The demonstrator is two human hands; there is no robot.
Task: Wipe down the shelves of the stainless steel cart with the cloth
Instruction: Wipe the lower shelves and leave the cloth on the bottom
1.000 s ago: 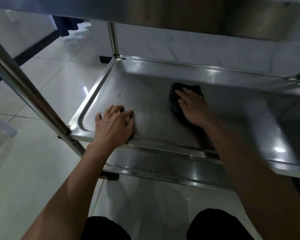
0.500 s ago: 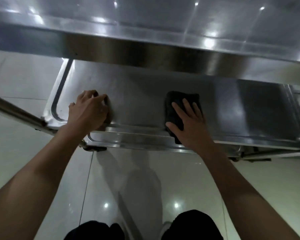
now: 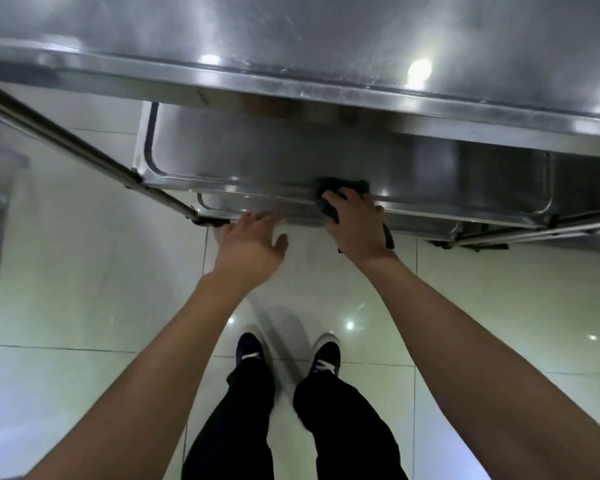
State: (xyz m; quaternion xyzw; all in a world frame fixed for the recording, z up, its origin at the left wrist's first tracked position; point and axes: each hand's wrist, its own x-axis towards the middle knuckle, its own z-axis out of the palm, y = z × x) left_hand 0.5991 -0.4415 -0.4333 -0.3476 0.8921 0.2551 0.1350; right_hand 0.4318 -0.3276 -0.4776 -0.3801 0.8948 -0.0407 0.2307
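The right hand (image 3: pixel 355 226) clutches the dark cloth (image 3: pixel 329 199) at the shelf's front rim (image 3: pixel 257 197); soft, light, bunchable; the left hand (image 3: pixel 253 242) hovers open, empty.

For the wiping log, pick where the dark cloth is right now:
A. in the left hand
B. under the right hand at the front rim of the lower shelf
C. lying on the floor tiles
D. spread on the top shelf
B: the right hand grips the dark cloth at the lower shelf's front rim, while the left hand is open and empty.
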